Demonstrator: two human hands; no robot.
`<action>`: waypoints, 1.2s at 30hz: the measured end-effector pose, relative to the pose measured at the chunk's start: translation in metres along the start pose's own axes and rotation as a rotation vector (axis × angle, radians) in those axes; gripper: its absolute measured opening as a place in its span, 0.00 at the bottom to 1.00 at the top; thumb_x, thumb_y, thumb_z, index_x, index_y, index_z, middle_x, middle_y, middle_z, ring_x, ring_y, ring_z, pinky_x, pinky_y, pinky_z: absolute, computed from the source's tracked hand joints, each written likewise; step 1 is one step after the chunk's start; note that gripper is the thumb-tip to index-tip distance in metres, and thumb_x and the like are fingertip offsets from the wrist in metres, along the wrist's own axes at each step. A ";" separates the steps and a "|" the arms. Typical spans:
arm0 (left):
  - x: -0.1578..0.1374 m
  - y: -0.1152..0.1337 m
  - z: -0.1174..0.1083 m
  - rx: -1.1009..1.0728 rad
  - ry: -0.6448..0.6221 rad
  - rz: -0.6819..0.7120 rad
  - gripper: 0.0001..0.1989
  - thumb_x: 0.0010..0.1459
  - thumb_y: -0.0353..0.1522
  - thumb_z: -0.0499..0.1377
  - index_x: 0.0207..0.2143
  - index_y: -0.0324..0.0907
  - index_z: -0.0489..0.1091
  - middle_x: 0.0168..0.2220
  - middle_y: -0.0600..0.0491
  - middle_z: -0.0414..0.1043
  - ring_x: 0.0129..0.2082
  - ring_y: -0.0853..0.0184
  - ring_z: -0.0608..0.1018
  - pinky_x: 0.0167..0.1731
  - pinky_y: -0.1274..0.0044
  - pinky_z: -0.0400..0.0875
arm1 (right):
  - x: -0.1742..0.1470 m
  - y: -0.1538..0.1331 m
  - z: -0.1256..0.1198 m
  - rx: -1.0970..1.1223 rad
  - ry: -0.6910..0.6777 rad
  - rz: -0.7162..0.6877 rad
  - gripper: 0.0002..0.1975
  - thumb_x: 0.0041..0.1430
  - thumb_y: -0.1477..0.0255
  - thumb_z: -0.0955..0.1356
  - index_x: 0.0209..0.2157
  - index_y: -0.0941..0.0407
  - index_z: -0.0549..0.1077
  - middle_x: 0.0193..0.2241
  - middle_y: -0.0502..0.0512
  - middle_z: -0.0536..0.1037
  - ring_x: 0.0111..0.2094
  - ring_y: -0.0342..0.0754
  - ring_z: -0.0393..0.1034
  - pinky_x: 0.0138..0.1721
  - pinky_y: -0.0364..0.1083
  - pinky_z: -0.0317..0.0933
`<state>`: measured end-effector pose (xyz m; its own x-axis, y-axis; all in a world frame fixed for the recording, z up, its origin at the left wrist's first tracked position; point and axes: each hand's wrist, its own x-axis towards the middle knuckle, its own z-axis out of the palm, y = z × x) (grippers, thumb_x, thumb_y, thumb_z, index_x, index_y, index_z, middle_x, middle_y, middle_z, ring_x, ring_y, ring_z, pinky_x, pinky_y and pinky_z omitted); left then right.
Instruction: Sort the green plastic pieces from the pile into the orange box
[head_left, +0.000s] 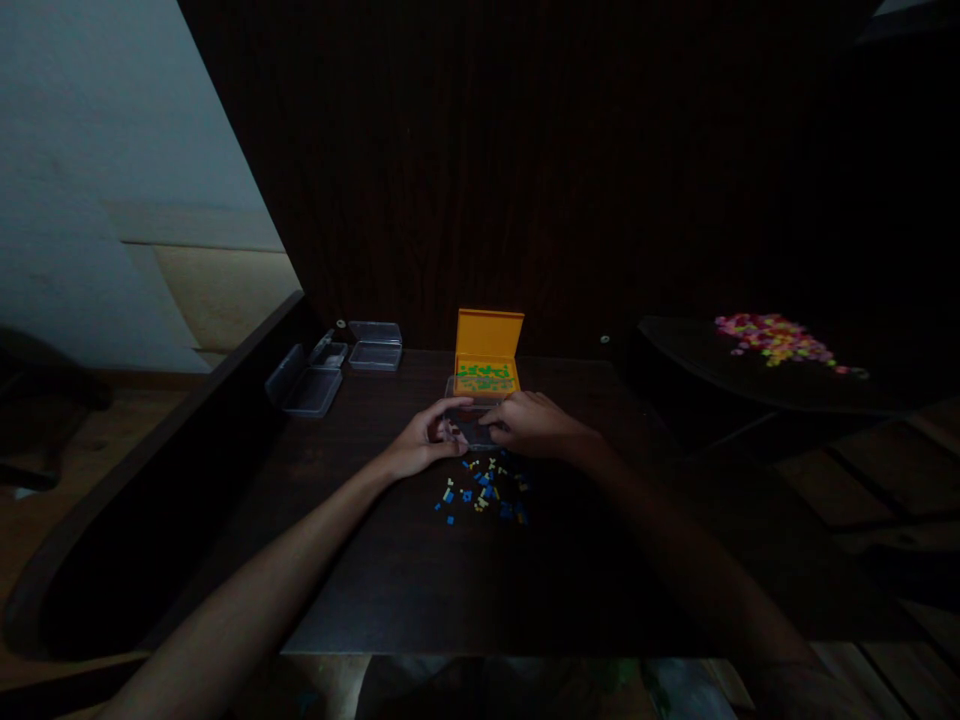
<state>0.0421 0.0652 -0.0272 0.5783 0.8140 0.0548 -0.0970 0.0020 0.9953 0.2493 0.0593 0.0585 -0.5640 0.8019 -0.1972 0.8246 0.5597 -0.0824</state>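
My left hand (418,442) grips the left side of a clear plastic box (478,434), thumb along the near edge and fingers along the far edge. Over the right part of that box is my right hand (537,426), its fingers bent together and an index finger pointing down inside. Whatever sits between those fingertips is too small and dark to make out. Just behind stands an open yellow box (490,333) with small green pieces (486,372) in it. Small blue and yellow pieces (487,490) lie scattered on the dark table in front of the clear box.
To the left, open clear boxes (376,354) (311,392) stand on the table (360,590). A heap of pink and yellow pieces (780,340) lies on a dark surface at the right. A dark panel (525,180) rises behind, and a raised side board (165,470) borders the left.
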 end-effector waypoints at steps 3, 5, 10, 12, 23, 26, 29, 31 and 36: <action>0.000 -0.001 0.000 -0.004 -0.004 0.012 0.36 0.47 0.28 0.67 0.58 0.40 0.60 0.30 0.57 0.70 0.31 0.70 0.73 0.37 0.76 0.67 | 0.001 0.002 0.001 -0.021 -0.028 0.017 0.17 0.59 0.69 0.59 0.40 0.52 0.79 0.40 0.56 0.79 0.38 0.50 0.72 0.36 0.45 0.59; 0.000 -0.002 0.000 -0.006 -0.004 0.029 0.35 0.47 0.28 0.67 0.58 0.41 0.61 0.30 0.56 0.70 0.31 0.70 0.73 0.36 0.76 0.67 | 0.002 0.002 0.002 -0.028 -0.032 0.032 0.18 0.60 0.69 0.59 0.41 0.52 0.79 0.40 0.56 0.79 0.39 0.51 0.72 0.37 0.45 0.59; 0.001 -0.002 -0.001 -0.019 0.002 0.023 0.35 0.47 0.28 0.67 0.58 0.40 0.61 0.30 0.57 0.70 0.31 0.71 0.74 0.37 0.76 0.68 | 0.002 0.003 0.002 -0.015 -0.013 0.045 0.18 0.61 0.68 0.60 0.45 0.51 0.78 0.43 0.56 0.79 0.41 0.51 0.72 0.40 0.46 0.60; 0.000 0.000 0.000 -0.008 0.001 0.014 0.36 0.47 0.28 0.67 0.58 0.40 0.61 0.29 0.57 0.70 0.31 0.70 0.74 0.37 0.75 0.68 | 0.001 0.003 0.001 0.003 0.000 0.041 0.18 0.60 0.68 0.60 0.47 0.50 0.77 0.45 0.54 0.78 0.43 0.50 0.71 0.42 0.45 0.60; -0.001 -0.001 0.000 -0.011 0.002 0.023 0.36 0.47 0.28 0.67 0.59 0.41 0.60 0.30 0.56 0.71 0.31 0.70 0.74 0.37 0.75 0.68 | 0.001 0.004 0.001 0.018 -0.007 0.048 0.18 0.59 0.71 0.61 0.48 0.50 0.77 0.45 0.55 0.79 0.43 0.50 0.71 0.43 0.45 0.60; 0.000 -0.002 -0.001 -0.021 0.003 0.033 0.36 0.47 0.29 0.67 0.58 0.41 0.61 0.32 0.55 0.72 0.31 0.70 0.75 0.37 0.76 0.68 | 0.000 0.005 0.000 0.006 0.015 0.049 0.21 0.59 0.71 0.61 0.52 0.49 0.74 0.47 0.55 0.78 0.43 0.51 0.72 0.42 0.45 0.60; 0.000 -0.002 0.000 -0.017 0.001 0.023 0.36 0.47 0.29 0.67 0.59 0.40 0.60 0.32 0.55 0.72 0.32 0.70 0.74 0.37 0.75 0.68 | -0.002 0.006 -0.003 -0.009 0.034 0.043 0.20 0.59 0.70 0.61 0.52 0.49 0.73 0.45 0.55 0.78 0.41 0.51 0.72 0.40 0.45 0.59; 0.000 -0.001 0.000 -0.010 0.001 0.025 0.36 0.47 0.29 0.67 0.59 0.40 0.60 0.32 0.55 0.72 0.32 0.69 0.74 0.37 0.75 0.68 | -0.003 0.005 -0.006 -0.004 0.016 0.014 0.19 0.60 0.70 0.60 0.49 0.49 0.75 0.43 0.55 0.79 0.40 0.50 0.72 0.39 0.44 0.59; -0.001 0.002 0.000 -0.013 -0.001 0.039 0.35 0.47 0.29 0.67 0.58 0.41 0.61 0.32 0.55 0.71 0.32 0.69 0.73 0.37 0.75 0.67 | -0.004 -0.001 -0.007 0.044 -0.020 -0.049 0.19 0.60 0.72 0.59 0.44 0.51 0.77 0.41 0.55 0.79 0.37 0.49 0.71 0.35 0.44 0.57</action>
<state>0.0419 0.0644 -0.0257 0.5744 0.8132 0.0938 -0.1299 -0.0226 0.9913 0.2505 0.0570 0.0665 -0.6034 0.7689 -0.2114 0.7971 0.5885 -0.1349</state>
